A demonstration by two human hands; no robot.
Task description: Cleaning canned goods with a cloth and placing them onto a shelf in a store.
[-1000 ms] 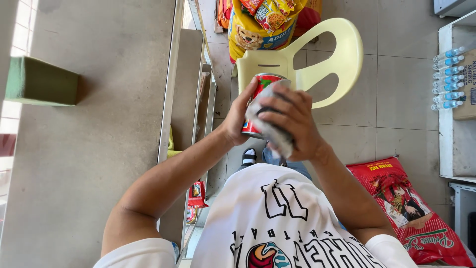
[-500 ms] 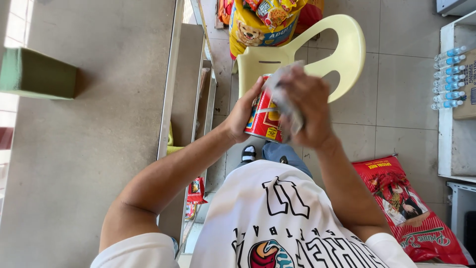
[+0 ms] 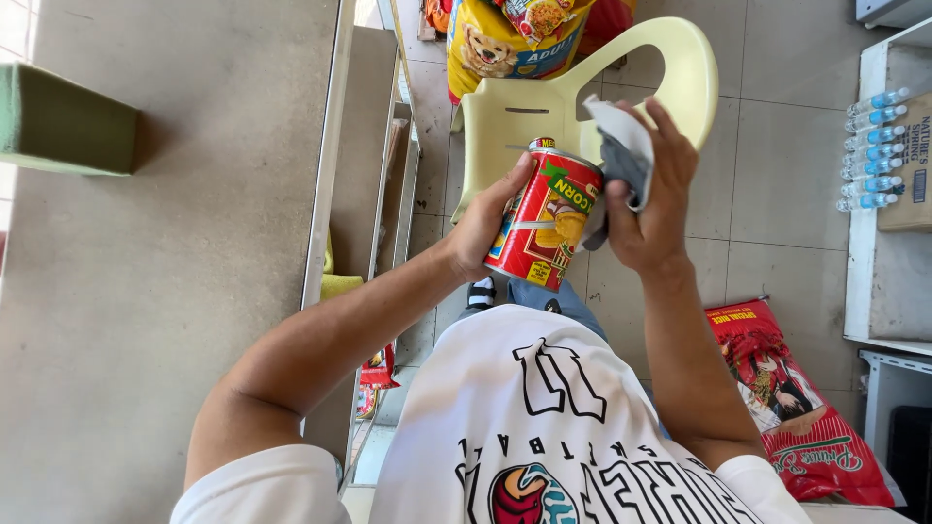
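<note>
Red tin can (image 3: 546, 217) now sits higher in the left hand (image 3: 483, 225), gripped round its side; right hand (image 3: 649, 199) has lifted its bunched grey cloth (image 3: 624, 155) clear, above the pale plastic chair (image 3: 524, 121).

Red-labelled can (image 3: 546, 218) centre; yellow pet-food bag (image 3: 505, 44) top; red sack (image 3: 801, 408) lower right; brown carton (image 3: 908, 160) right

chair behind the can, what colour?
Pale yellow plastic chair, behind the can; head view.

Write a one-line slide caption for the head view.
Left hand grips a red tin can while the right hand presses a grey cloth against it, above a pale yellow plastic chair.
</note>
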